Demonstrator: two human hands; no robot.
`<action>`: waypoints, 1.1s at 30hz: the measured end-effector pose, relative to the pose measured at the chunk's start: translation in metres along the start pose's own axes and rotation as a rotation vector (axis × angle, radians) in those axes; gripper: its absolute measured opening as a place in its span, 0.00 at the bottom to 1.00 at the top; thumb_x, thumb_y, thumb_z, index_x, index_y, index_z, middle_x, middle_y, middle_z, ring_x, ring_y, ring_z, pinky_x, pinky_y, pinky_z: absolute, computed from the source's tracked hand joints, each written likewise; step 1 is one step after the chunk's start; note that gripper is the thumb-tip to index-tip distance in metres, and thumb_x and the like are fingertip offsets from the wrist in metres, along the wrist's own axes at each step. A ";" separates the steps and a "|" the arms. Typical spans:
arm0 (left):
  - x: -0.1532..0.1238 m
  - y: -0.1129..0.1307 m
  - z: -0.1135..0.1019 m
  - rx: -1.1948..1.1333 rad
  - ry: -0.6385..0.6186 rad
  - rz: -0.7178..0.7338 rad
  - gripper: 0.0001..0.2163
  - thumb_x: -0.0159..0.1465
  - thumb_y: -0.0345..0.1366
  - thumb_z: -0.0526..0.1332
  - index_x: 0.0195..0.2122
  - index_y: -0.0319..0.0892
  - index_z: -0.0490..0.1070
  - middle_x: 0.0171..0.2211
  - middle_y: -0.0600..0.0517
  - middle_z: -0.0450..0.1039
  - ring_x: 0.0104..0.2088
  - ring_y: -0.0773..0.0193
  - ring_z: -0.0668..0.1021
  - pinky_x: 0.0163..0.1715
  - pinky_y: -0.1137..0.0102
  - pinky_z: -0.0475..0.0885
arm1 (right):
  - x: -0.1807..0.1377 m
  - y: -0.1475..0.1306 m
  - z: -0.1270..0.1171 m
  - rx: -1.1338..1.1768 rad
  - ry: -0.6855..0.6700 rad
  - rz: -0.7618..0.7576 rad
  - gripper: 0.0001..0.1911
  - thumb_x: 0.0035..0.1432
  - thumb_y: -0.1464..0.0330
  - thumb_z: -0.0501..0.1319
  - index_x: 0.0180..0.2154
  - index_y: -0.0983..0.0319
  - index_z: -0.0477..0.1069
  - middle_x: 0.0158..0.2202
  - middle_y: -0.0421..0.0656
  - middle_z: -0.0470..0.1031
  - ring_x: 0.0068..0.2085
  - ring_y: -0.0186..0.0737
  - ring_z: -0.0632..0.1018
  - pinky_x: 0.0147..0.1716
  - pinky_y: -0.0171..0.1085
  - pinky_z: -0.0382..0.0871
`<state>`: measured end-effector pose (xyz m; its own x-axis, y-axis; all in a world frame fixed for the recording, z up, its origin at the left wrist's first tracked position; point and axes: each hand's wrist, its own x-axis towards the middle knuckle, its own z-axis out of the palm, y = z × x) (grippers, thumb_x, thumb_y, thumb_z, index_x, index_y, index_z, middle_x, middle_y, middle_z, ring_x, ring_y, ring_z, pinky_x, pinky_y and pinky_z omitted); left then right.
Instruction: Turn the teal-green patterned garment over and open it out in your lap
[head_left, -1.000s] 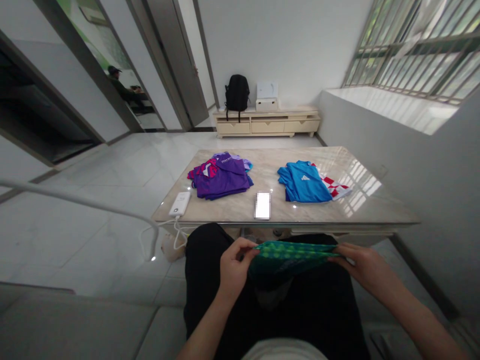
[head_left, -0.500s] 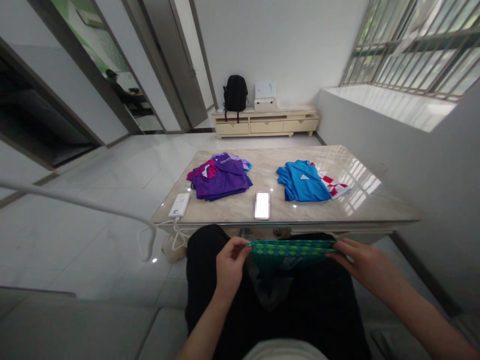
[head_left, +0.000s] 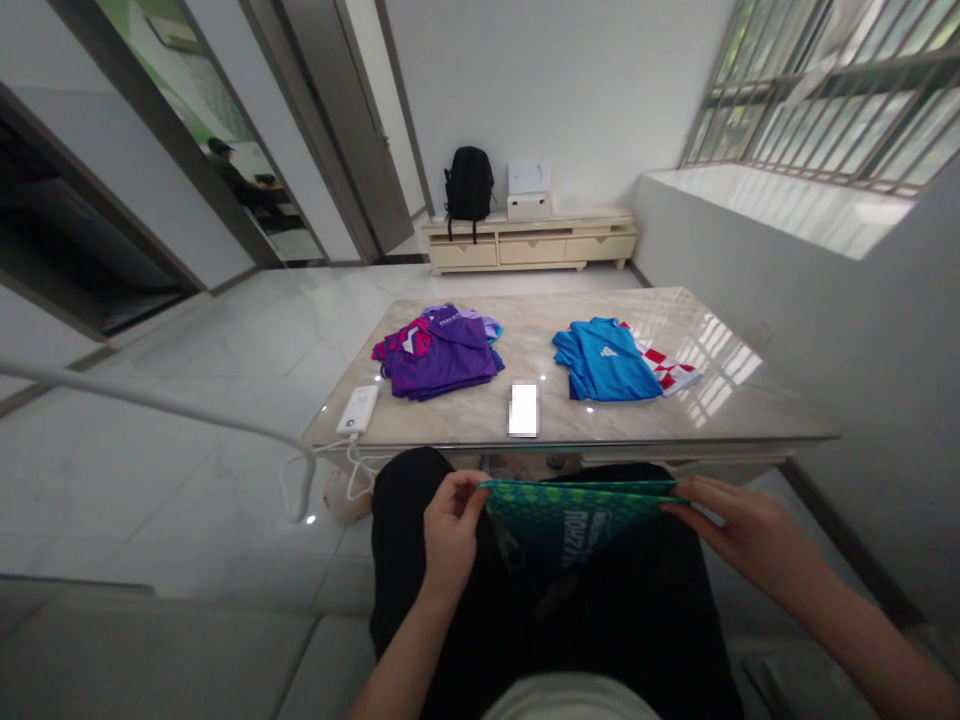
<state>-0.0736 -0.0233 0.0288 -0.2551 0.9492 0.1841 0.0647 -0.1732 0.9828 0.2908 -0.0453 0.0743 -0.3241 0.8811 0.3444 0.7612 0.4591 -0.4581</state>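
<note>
We hold a green jersey (head_left: 574, 515) over our lap, below the table's near edge. It carries a scale-like pattern in teal and brighter green, with white lettering partly showing on the hanging fold; we cannot read it. Its top edge runs taut and level between our hands, and the rest droops in a loose point onto our dark trousers.

Our left hand (head_left: 450, 530) is closed in a pinch on the jersey's left end, fingers curled over the hem. Our right hand (head_left: 742, 530) grips the right end, thumb on top, fingers mostly straight beneath.

The table (head_left: 750, 415) lies just ahead, its near edge close above the jersey. The near right corner and the strip along the near edge are bare marble; the right side is hemmed by a low white wall.

On the table, a purple stack (head_left: 439, 355) lies toward the far left, with pink and lilac cloth under it. A blue shirt (head_left: 606, 362) sits toward the far right, over a red-and-white checked piece (head_left: 671, 368). A phone (head_left: 523, 408) rests between them by the near edge. A power bank (head_left: 358, 408) sits at the near left corner, its cable (head_left: 352, 465) hanging off the edge.
</note>
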 end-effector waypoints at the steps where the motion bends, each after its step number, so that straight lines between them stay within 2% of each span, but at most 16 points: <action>1: -0.001 0.001 0.000 -0.010 -0.022 -0.001 0.09 0.64 0.41 0.68 0.37 0.41 0.75 0.35 0.50 0.80 0.37 0.62 0.81 0.39 0.72 0.76 | -0.001 0.001 0.001 0.011 0.043 0.001 0.11 0.69 0.57 0.59 0.40 0.53 0.78 0.38 0.40 0.84 0.34 0.40 0.84 0.34 0.34 0.78; 3: -0.003 0.003 0.002 -0.030 -0.063 -0.002 0.11 0.66 0.43 0.66 0.39 0.41 0.72 0.36 0.49 0.80 0.38 0.61 0.82 0.40 0.71 0.76 | -0.004 0.002 0.004 0.020 0.127 0.015 0.11 0.68 0.57 0.60 0.41 0.53 0.78 0.39 0.39 0.84 0.34 0.40 0.85 0.35 0.34 0.79; 5: -0.006 0.004 0.002 -0.022 -0.096 0.009 0.12 0.68 0.45 0.64 0.40 0.42 0.70 0.33 0.51 0.78 0.35 0.63 0.80 0.37 0.73 0.74 | -0.006 0.004 0.005 0.019 0.176 0.083 0.14 0.67 0.56 0.61 0.48 0.53 0.77 0.39 0.40 0.85 0.35 0.40 0.85 0.35 0.34 0.80; 7: -0.008 0.006 0.001 0.031 -0.120 0.036 0.12 0.69 0.46 0.63 0.39 0.42 0.69 0.30 0.54 0.73 0.31 0.65 0.76 0.33 0.74 0.70 | -0.006 0.005 0.003 0.028 0.179 0.179 0.20 0.66 0.54 0.61 0.56 0.53 0.75 0.36 0.40 0.84 0.33 0.41 0.85 0.32 0.34 0.79; 8: -0.008 0.008 0.000 0.060 -0.135 0.047 0.12 0.69 0.47 0.63 0.39 0.42 0.69 0.28 0.55 0.71 0.30 0.66 0.74 0.32 0.75 0.68 | -0.006 0.006 0.001 0.047 0.164 0.219 0.22 0.66 0.53 0.62 0.56 0.54 0.75 0.35 0.41 0.84 0.32 0.42 0.84 0.31 0.35 0.79; 11: -0.008 0.014 -0.005 0.055 -0.250 0.026 0.14 0.69 0.48 0.62 0.39 0.42 0.69 0.29 0.54 0.71 0.29 0.66 0.73 0.31 0.74 0.66 | -0.005 0.006 -0.006 0.163 0.099 0.281 0.19 0.62 0.50 0.64 0.44 0.56 0.82 0.36 0.43 0.85 0.34 0.46 0.84 0.34 0.38 0.79; 13: -0.005 0.018 -0.010 -0.013 -0.363 -0.020 0.15 0.69 0.50 0.62 0.39 0.42 0.68 0.30 0.54 0.72 0.30 0.66 0.73 0.32 0.74 0.67 | -0.004 0.005 -0.012 0.260 0.062 0.320 0.18 0.59 0.50 0.66 0.39 0.57 0.83 0.39 0.44 0.85 0.38 0.49 0.84 0.37 0.40 0.79; 17: 0.000 0.025 -0.017 -0.099 -0.520 -0.064 0.16 0.68 0.49 0.64 0.39 0.41 0.68 0.30 0.53 0.71 0.29 0.67 0.72 0.31 0.74 0.66 | -0.005 -0.001 -0.017 0.493 -0.004 0.392 0.17 0.61 0.53 0.66 0.43 0.58 0.79 0.34 0.43 0.81 0.33 0.42 0.79 0.33 0.36 0.74; 21: 0.003 0.029 -0.017 -0.158 -0.555 -0.052 0.14 0.68 0.47 0.65 0.40 0.41 0.69 0.29 0.54 0.70 0.29 0.68 0.71 0.31 0.75 0.65 | -0.008 -0.007 -0.011 0.808 -0.050 0.408 0.14 0.65 0.55 0.63 0.42 0.59 0.76 0.35 0.42 0.76 0.36 0.38 0.76 0.35 0.33 0.72; 24: 0.004 0.033 -0.022 -0.232 -0.573 -0.074 0.13 0.67 0.45 0.67 0.39 0.41 0.69 0.28 0.55 0.69 0.27 0.70 0.70 0.29 0.77 0.65 | -0.011 -0.012 -0.006 1.074 -0.080 0.508 0.15 0.64 0.55 0.65 0.41 0.59 0.74 0.32 0.40 0.72 0.33 0.35 0.73 0.33 0.31 0.69; 26: 0.004 0.034 -0.031 -0.310 -0.638 -0.135 0.13 0.65 0.45 0.69 0.38 0.41 0.70 0.27 0.55 0.70 0.26 0.72 0.70 0.27 0.78 0.64 | -0.015 -0.020 -0.004 1.274 -0.121 0.595 0.16 0.61 0.54 0.67 0.38 0.61 0.72 0.29 0.39 0.69 0.30 0.34 0.70 0.29 0.30 0.67; 29: 0.000 0.029 -0.038 -0.482 -0.838 -0.294 0.17 0.60 0.46 0.73 0.33 0.41 0.69 0.24 0.54 0.71 0.20 0.73 0.68 0.22 0.79 0.63 | -0.023 -0.047 -0.005 1.574 -0.259 0.667 0.18 0.57 0.55 0.70 0.35 0.62 0.70 0.27 0.38 0.63 0.28 0.32 0.67 0.27 0.30 0.65; 31: -0.007 0.021 -0.028 -0.641 -1.008 -0.380 0.23 0.53 0.54 0.75 0.24 0.42 0.66 0.17 0.54 0.67 0.15 0.73 0.66 0.15 0.78 0.60 | -0.028 -0.074 -0.006 1.760 -0.367 0.651 0.17 0.57 0.57 0.70 0.34 0.63 0.69 0.26 0.37 0.61 0.26 0.30 0.65 0.28 0.29 0.64; 33: -0.018 0.013 -0.004 -0.706 -1.038 -0.430 0.31 0.44 0.66 0.73 0.17 0.45 0.61 0.11 0.54 0.60 0.10 0.69 0.64 0.11 0.73 0.58 | -0.028 -0.103 -0.006 1.916 -0.419 0.609 0.15 0.58 0.60 0.70 0.34 0.63 0.70 0.26 0.38 0.62 0.26 0.29 0.65 0.29 0.29 0.66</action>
<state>-0.0722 -0.0441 0.0384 0.7426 0.6661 0.0700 -0.4278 0.3912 0.8148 0.2248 -0.1176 0.1173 -0.6038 0.7733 -0.1935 -0.5464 -0.5782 -0.6059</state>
